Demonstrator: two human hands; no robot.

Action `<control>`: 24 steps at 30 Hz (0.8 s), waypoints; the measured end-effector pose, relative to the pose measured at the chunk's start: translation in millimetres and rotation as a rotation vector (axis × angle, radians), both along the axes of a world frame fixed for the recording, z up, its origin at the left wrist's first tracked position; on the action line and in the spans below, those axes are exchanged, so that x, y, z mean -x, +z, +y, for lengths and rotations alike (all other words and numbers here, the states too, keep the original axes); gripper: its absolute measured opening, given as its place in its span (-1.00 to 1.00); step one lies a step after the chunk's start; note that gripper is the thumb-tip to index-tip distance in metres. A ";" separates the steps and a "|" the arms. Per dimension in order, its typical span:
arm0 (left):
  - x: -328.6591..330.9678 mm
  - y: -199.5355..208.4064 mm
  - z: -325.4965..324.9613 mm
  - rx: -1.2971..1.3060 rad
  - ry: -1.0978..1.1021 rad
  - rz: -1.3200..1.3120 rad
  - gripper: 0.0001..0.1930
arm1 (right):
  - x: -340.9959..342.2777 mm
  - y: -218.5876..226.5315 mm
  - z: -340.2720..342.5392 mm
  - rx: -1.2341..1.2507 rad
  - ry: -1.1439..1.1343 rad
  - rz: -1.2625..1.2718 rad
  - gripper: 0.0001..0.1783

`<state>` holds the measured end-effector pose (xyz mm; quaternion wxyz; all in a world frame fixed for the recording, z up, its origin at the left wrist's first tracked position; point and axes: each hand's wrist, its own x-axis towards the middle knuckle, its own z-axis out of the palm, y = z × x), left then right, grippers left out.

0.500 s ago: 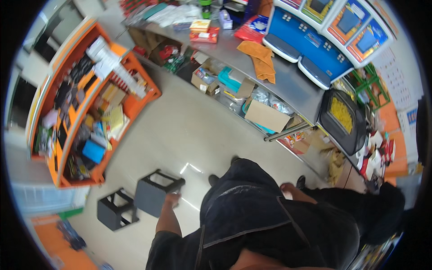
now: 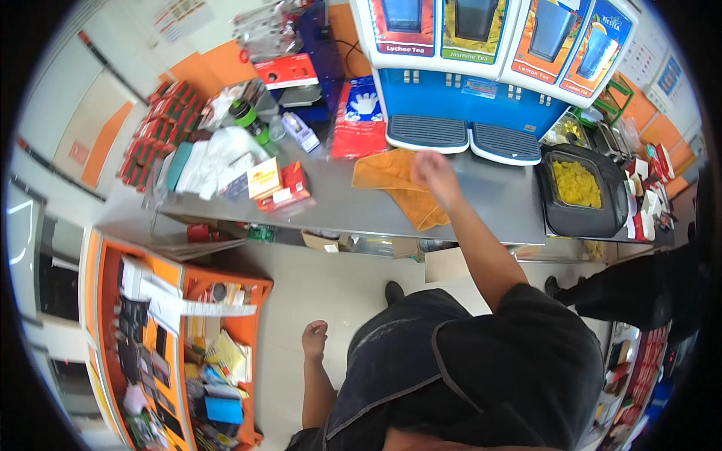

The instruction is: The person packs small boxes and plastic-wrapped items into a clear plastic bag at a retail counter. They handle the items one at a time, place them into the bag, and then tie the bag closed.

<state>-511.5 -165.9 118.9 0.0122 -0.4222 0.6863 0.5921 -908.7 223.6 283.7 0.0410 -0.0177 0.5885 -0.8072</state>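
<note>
An orange cloth (image 2: 398,186) lies crumpled on the steel counter (image 2: 496,203), in front of the drink dispenser. My right hand (image 2: 434,174) reaches over its right part, fingers curled and somewhat blurred; whether they grip the cloth or only hover at it, I cannot tell. Down by my left side, my left hand (image 2: 315,338) hangs above the floor with its fingers curled in and nothing seen in them.
The blue-and-white drink dispenser (image 2: 470,94) stands at the counter's back. Right of it sits a black tray (image 2: 587,218) of yellow food. Red boxes (image 2: 286,188) and a tape dispenser (image 2: 301,131) are on the left. An orange shelf (image 2: 233,293) stands left; a person's dark-clothed leg (image 2: 624,293) is at right.
I have come closer to the counter and turned toward it. My right hand has risen from beside my body to the orange cloth. The stools have left the view.
</note>
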 end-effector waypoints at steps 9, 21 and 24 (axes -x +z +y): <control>179.5 41.2 -49.1 0.145 0.006 0.335 -0.31 | 102.2 136.7 -37.3 0.394 -0.121 0.050 -0.56; 386.4 57.9 -147.1 0.383 -0.490 0.516 0.17 | 29.6 -83.5 -253.5 -0.743 0.391 0.008 0.09; 411.9 52.6 -163.9 0.476 -0.648 0.550 0.11 | 43.9 -78.0 -288.5 -0.746 0.356 -0.038 0.08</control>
